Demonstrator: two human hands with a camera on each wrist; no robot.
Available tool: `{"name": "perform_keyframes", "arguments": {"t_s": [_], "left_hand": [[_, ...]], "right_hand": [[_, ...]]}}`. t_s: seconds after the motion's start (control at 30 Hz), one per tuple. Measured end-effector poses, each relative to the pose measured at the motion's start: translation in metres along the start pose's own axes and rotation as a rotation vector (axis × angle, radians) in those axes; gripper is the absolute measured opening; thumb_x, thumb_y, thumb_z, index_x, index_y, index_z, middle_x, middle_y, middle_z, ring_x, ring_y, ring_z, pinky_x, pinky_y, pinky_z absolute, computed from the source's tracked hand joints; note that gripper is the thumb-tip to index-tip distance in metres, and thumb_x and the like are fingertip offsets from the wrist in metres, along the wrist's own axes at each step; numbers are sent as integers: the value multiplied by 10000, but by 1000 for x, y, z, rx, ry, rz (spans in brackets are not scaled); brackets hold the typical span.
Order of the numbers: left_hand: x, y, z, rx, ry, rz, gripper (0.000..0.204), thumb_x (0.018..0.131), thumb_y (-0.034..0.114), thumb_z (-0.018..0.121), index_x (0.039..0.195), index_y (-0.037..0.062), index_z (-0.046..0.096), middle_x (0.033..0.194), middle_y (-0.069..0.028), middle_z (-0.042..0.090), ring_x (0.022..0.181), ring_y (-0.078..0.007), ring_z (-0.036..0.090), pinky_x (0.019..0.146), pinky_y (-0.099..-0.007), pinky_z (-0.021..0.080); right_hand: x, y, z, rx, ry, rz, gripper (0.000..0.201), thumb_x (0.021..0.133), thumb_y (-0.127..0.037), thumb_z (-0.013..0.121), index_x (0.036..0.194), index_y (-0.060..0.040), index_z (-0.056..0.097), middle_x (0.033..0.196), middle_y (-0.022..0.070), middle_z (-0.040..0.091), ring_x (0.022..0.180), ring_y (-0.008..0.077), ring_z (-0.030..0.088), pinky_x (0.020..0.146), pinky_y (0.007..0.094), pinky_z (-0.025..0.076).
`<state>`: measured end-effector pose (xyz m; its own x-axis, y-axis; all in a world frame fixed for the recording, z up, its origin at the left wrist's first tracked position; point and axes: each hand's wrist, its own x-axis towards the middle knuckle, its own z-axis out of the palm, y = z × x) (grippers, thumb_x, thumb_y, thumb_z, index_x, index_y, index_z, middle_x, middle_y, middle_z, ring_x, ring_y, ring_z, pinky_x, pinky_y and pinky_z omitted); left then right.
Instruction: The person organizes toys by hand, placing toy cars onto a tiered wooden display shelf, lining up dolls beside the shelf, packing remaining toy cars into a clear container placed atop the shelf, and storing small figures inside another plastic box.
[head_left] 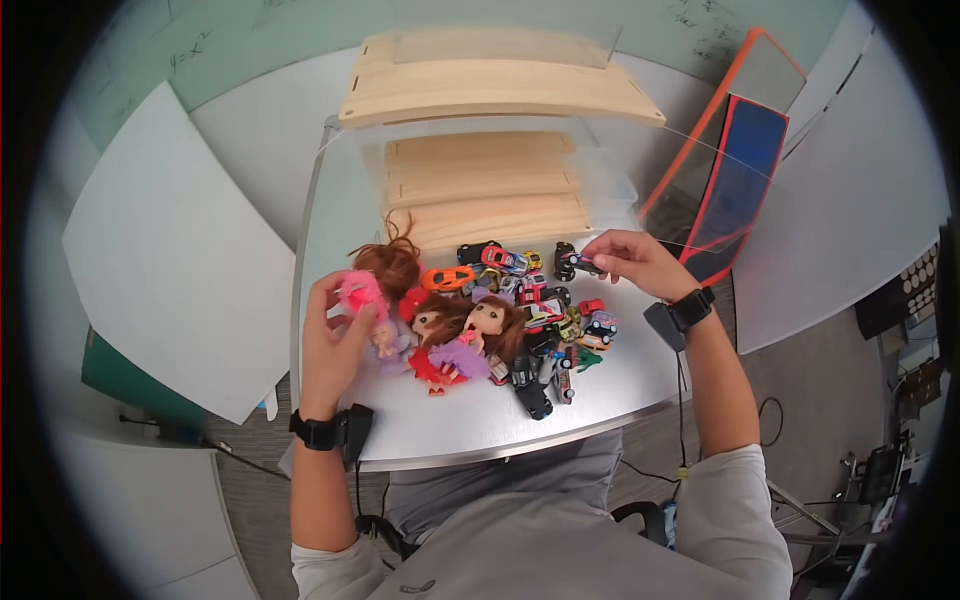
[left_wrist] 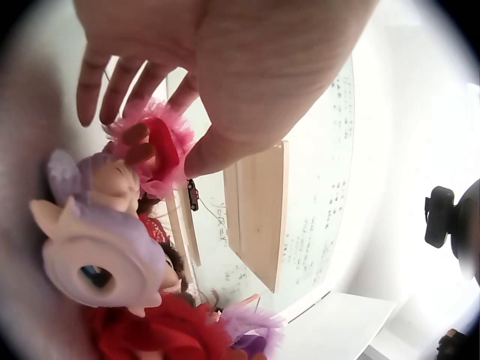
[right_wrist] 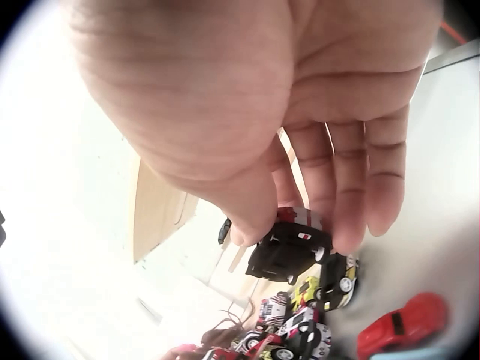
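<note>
My left hand holds a brown-haired doll by its frilly pink skirt, at the left edge of a toy pile. In the left wrist view, thumb and fingers lie around the pink skirt. Just below sits a pale lilac figure with a hole in its base. My right hand pinches a small toy car at the back right of the pile. The right wrist view shows the car's black underside between thumb and fingers. Two more dolls in red and purple skirts lie mid-pile.
Several toy cars are heaped right of the dolls, with an orange car behind them. A wooden shelf with clear sides stands at the back of the white table. A red-edged blue panel stands at right.
</note>
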<state>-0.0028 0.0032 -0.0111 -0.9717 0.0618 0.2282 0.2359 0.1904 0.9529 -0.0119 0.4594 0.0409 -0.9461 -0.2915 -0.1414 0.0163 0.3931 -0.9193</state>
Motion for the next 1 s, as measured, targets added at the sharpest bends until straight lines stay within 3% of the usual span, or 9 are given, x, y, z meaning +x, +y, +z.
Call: {"name": "perform_keyframes", "arguments": {"t_s": [0.23, 0.43, 0.47, 0.6, 0.67, 0.7, 0.8, 0.87, 1.0], "left_hand": [[2, -4, -5, -15, -21, -24, 453, 962, 99, 744, 1380, 66, 570, 1311, -70, 635, 1237, -198, 587, 966, -354, 532], [0, 6, -1, 19, -38, 17, 486, 986, 82, 715, 1442, 50, 549, 1346, -64, 624, 1190, -151, 622, 975, -326, 531], [0, 7, 0, 22, -34, 11, 486, 986, 82, 715, 1442, 50, 549, 1346, -64, 624, 1190, -151, 622, 975, -326, 531], [0, 3, 0, -5, -51, 7, 476, 972, 65, 729, 1418, 46, 564, 1328, -73, 607, 1144, -157, 626, 967, -326, 532], [-1, 4, 0, -16, -57, -1, 437, 958, 57, 742, 1368, 42, 593, 1312, -85, 588, 1134, -165, 619, 964, -335, 534], [-1, 8, 2, -73, -50, -50, 370, 952, 59, 749, 1297, 31, 618, 1262, -82, 594, 1083, -162, 626, 937, -330, 534], [0, 0, -3, -43, -13, -67, 248, 943, 63, 762, 1156, 12, 646, 1160, -72, 606, 975, -156, 632, 879, -319, 533], [2, -11, -7, 41, 17, -35, 199, 938, 66, 766, 1088, 4, 650, 1109, -64, 613, 919, -153, 631, 846, -314, 531], [4, -10, -11, 84, 50, -53, 173, 929, 71, 766, 1034, 1, 648, 994, -50, 645, 895, -144, 619, 802, -302, 525]], "right_hand": [[26, -13, 12, -32, 44, -63, 296, 999, -103, 733, 1282, -31, 687, 1066, 14, 739, 880, 90, 659, 786, 268, 547], [41, -15, 36, -560, 194, -230, 297, 951, -175, 796, 1217, -56, 736, 1019, 49, 743, 877, 136, 680, 722, 307, 530], [40, -23, 43, -562, 235, -197, 307, 895, -224, 832, 1129, -39, 755, 959, 137, 736, 890, 276, 689, 818, 390, 558], [47, -31, 52, -788, 215, -259, 281, 888, -234, 826, 1088, -47, 761, 947, 122, 724, 937, 309, 671, 849, 423, 547], [62, -42, 66, -813, 289, -572, 251, 870, -241, 820, 1027, -55, 761, 935, 109, 702, 971, 340, 649, 866, 448, 533], [70, -46, 75, -808, 293, -573, 251, 870, -241, 820, 1027, -55, 761, 935, 109, 702, 971, 340, 649, 866, 448, 533], [96, -62, 105, -688, 36, -725, 238, 852, -255, 816, 981, -62, 760, 955, 107, 699, 981, 353, 651, 864, 448, 536], [110, -75, 118, -841, -189, -546, 208, 853, -212, 820, 990, -67, 761, 983, 114, 698, 1020, 351, 640, 878, 453, 529], [131, -80, 134, -1021, -279, -488, 232, 805, -251, 845, 924, -74, 754, 963, 117, 699, 1008, 353, 648, 850, 461, 535]]}}
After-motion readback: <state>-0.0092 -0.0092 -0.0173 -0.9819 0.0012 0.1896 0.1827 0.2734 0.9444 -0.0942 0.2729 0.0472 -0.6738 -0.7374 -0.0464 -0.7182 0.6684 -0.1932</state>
